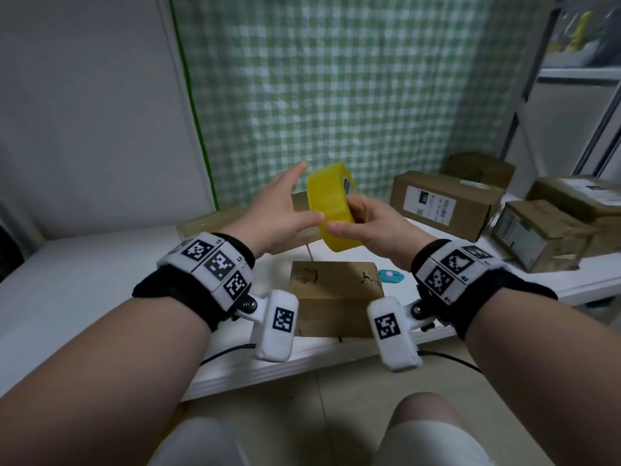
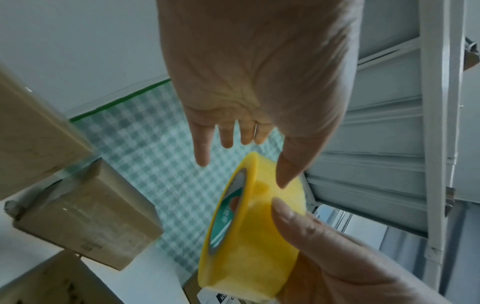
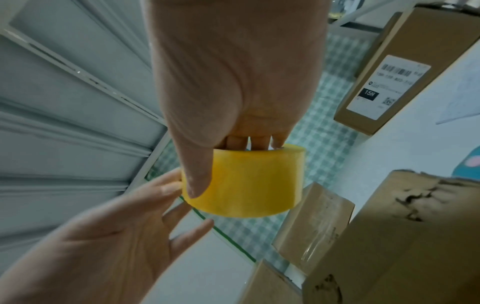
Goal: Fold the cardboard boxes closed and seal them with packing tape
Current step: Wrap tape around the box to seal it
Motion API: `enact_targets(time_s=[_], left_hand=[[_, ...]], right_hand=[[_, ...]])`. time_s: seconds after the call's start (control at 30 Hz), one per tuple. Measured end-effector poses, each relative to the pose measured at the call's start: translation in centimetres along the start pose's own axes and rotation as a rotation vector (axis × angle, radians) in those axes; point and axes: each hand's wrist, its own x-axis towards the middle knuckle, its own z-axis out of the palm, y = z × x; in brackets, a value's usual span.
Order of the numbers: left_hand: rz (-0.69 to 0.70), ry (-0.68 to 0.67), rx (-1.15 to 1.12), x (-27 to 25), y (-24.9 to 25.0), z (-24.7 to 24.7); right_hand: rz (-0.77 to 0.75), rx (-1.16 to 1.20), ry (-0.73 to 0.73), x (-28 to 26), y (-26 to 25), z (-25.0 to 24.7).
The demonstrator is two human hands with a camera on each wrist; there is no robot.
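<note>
Right hand (image 1: 369,227) around thick, translucent yellow tape roll (image 1: 332,206)

The right hand (image 3: 233,82) held the tape roll (image 3: 246,183), its thumb (image 3: 197,176) across the yellow outer face and its fingers curled into the core. The left hand (image 3: 116,236) reached in from below with fingers straight, one fingertip touching the roll's edge beside the thumb. Under the roll lay a torn box (image 3: 405,236), with a smaller box (image 3: 314,226) beside it. A labelled box (image 3: 405,67) stood farther off against the checked cloth (image 3: 332,144).
</note>
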Motion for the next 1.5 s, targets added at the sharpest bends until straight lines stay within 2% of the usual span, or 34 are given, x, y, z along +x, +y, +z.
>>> enact_targets(time_s=[0.27,0.5,0.57,0.7,0.77,0.93,1.07,1.27,1.33,1.5], left_hand=[[0.173,0.006,0.125,-0.6,0.5,0.7],[0.278,-0.002,0.18,-0.9,0.0,1.3],[0.285,-0.042,0.164,-0.9,0.0,1.0],[0.25,-0.227,0.212,-0.9,0.4,0.1],[0.246,-0.244,0.227,-0.8,0.9,0.0],[0.087,-0.207,-0.098,-0.7,0.8,-0.5],[-0.067,-0.155,-0.411,-1.4,-0.5,-0.7],[-0.183,-0.162,-0.714,-2.2,-1.5,-0.4],[-0.205,-0.181,-0.664,-2.2,-1.1,-0.4],[-0.065,-0.208,-0.312,-1.2,-0.4,-0.8]], right_hand=[[-0.018,-0.065,0.018,-0.2,1.1,0.4],[0.033,0.12,-0.009,-0.7,1.0,0.1],[0.052,0.135,-0.015,-0.8,0.8,-0.3],[0.077,0.132,-0.02,-0.9,-0.1,-0.9],[0.066,0.1,-0.034,-0.8,-0.6,-1.0],[0.036,0.084,0.007,-0.7,-1.3,-1.1],[0.043,0.168,-0.009,-0.8,-1.2,-1.8],[0.092,0.363,-0.02,-1.0,-0.6,-1.8],[0.093,0.407,-0.017,-1.0,-0.6,-1.8],[0.097,0.335,-0.003,-1.0,-0.8,-1.4]])
